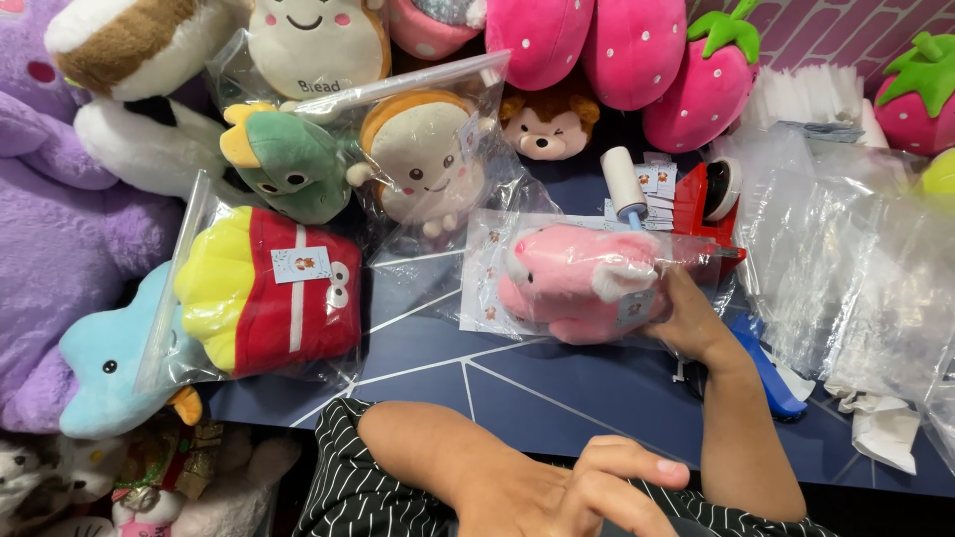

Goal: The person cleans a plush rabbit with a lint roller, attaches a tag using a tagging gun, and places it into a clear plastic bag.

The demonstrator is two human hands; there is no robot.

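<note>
- My right hand (696, 323) is clamped on the right end of the bagged pink plush (577, 283), mid-table (557, 388).
- The plush lies at ten o'clock from my grip; its long axis runs nine to three, its head toward nine.
- My left hand (587, 492) sits low at six o'clock, fingers loosely curled, holding nothing, well apart from the plush; the right is the nearer hand.
- A lint roller (625, 184) stands just past the plush at twelve.
</note>
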